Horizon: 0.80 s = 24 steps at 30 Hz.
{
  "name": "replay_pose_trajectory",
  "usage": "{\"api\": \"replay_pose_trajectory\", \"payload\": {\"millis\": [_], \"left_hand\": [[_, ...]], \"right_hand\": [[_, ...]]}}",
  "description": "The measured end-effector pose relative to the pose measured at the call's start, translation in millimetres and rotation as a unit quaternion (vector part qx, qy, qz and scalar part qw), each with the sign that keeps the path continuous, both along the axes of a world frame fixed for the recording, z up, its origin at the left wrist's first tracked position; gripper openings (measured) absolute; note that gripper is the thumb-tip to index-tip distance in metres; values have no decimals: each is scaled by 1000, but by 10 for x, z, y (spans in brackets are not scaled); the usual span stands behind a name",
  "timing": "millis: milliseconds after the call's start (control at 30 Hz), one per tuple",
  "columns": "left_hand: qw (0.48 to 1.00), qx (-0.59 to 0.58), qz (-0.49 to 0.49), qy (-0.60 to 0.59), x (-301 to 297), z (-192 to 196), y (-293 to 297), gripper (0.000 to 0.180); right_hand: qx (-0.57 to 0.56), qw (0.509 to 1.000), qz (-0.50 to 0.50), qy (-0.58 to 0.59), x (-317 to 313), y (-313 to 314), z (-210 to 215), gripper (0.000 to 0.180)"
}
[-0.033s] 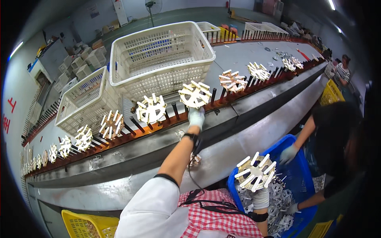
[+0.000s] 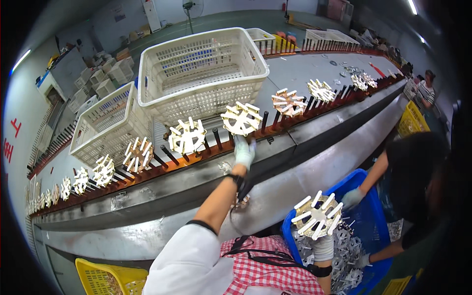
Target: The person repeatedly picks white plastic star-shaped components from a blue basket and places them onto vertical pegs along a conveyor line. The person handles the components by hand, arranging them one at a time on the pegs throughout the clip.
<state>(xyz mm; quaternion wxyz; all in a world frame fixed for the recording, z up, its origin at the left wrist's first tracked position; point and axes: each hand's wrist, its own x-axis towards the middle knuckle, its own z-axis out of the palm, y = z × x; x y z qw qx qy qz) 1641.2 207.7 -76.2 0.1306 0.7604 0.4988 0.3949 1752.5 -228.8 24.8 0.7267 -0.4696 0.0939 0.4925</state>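
My left hand [image 2: 244, 152], in a pale glove, is raised to the rail just under a round, spoked metal piece with bright rods [image 2: 241, 119]. Its fingers are apart, and a fingertip reaches the underside of that piece. My right hand [image 2: 323, 246], also gloved, holds up a similar spoked metal piece with white rods [image 2: 317, 216] above the blue crate [image 2: 361, 179]. Its fingers are mostly hidden behind the piece. Loose silver metal parts [image 2: 348, 258] fill the crate below. More spoked pieces, such as one beside my left hand [image 2: 188, 135], sit along the rail.
Black pegs [image 2: 216, 135] line the orange-brown rail [image 2: 196, 158]. Behind it stand white crates [image 2: 201, 103]. A co-worker in black [image 2: 413, 182] has gloved hands [image 2: 353, 197] at the blue crate. Yellow baskets [image 2: 105, 268] stand low at left and farther right.
My left hand has dropped slightly from the piece on the rail, and its fingers have spread. The right hand with its piece has barely moved. The co-worker's upper hand has shifted slightly left.
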Motion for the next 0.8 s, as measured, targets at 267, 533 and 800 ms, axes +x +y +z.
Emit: {"api": "replay_pose_trajectory", "payload": {"millis": [267,533,800], "left_hand": [[984,130,118,-22,-1044,1804,-507,22],[906,153,265,293,-1132,2109,140,41],[879,95,343,317,-1093,2017,486,48]], "right_hand": [[51,998,42,23,629,244,-389,49],[149,977,137,71,1156,705,-691,56],[195,958,209,-18,1801,804,-1171,63]]}}
